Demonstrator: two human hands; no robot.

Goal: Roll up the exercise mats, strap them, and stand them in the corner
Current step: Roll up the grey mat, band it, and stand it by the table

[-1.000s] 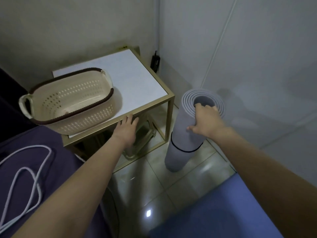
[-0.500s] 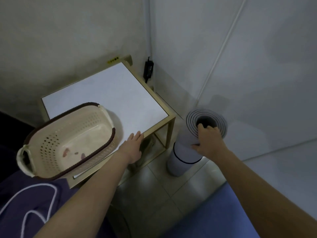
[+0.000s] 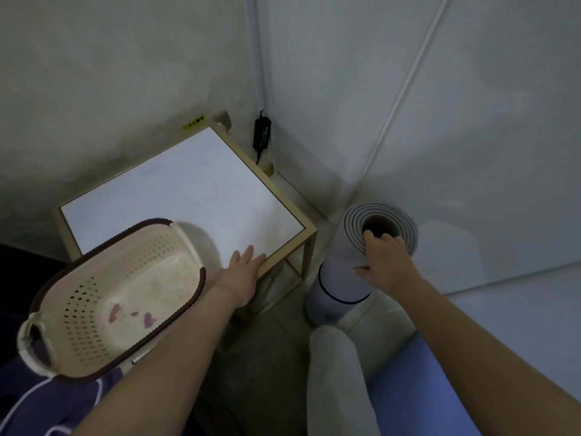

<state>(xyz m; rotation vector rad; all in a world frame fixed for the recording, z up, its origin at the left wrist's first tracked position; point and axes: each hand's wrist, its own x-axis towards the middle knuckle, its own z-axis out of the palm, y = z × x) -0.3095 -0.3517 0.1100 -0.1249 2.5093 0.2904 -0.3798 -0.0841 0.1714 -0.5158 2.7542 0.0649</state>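
A rolled grey exercise mat (image 3: 341, 278) stands upright on the floor against the right wall, next to the side table. A thin black strap (image 3: 333, 295) circles its lower part. My right hand (image 3: 385, 262) grips the top rim of the roll, fingers hooked into the hollow centre and thumb on the outside. My left hand (image 3: 242, 272) rests flat, fingers straight, on the front corner of the white-topped side table (image 3: 195, 190). A blue mat (image 3: 418, 382) lies flat on the floor at the bottom right.
A cream perforated basket (image 3: 94, 278) with a dark rim sits on the table's front left. A black power adapter (image 3: 262, 133) hangs in the wall corner behind the table. My pale trouser leg (image 3: 336, 382) shows at the bottom centre. Dark purple cloth (image 3: 47, 404) lies at bottom left.
My head has moved closer and higher over the corner. The rolled mat now stands nearer the wall and more upright. My left hand slid from the table's frame onto its top.
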